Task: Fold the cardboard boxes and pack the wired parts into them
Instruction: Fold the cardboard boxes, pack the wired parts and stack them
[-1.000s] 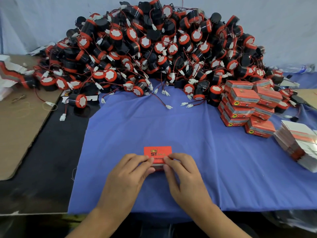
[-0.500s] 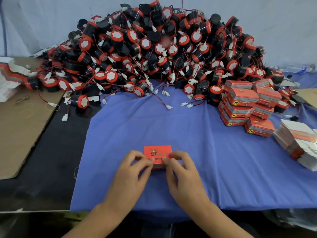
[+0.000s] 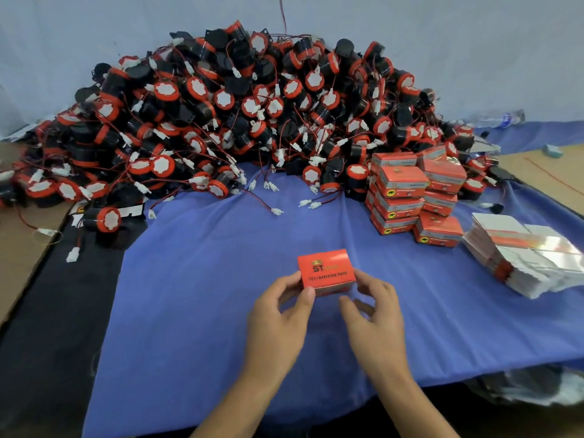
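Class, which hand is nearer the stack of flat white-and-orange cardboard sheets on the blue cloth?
Right. The right hand sits left of the stack of flat white-and-orange cardboard sheets; the left hand sits farther left, across the small red cardboard box both hold.

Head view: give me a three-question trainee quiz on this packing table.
1. True or false: the stack of closed red cardboard boxes stands at the right end of the heap of black-and-red round wired parts.
2. The left hand grips: A a tape roll; B a small red cardboard box; C scissors.
3. Fill in: the bundle of flat white box blanks lies on the ___ cloth.
Key: 1 true; 2 B; 3 blue.
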Available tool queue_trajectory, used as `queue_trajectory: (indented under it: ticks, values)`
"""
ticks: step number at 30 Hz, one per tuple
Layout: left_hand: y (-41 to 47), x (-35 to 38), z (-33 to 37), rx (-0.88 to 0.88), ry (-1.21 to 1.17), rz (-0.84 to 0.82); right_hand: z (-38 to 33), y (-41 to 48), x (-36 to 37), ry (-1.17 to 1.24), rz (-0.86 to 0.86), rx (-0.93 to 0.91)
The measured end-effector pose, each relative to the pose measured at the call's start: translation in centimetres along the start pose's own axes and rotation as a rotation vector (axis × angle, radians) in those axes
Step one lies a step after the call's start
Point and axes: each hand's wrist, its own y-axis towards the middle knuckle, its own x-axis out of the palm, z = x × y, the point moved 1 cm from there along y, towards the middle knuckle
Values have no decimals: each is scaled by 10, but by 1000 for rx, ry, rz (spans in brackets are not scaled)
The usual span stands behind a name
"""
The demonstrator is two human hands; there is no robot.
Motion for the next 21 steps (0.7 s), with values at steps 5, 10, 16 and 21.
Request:
queue_trajectory:
  ticks: [5,10,16,21]
  values:
    - [19,84,22,40,-38,-295,11,42,-58,-9,208,12]
    - [43,168,34,6,-60,-422,18,89,-100,-34,350,33]
    - [91,225,36,-49,-43,-513,24,146,-116,-140,401,45]
    - [122,249,34,-63,92,-623,39,168,-117,-167,375,33]
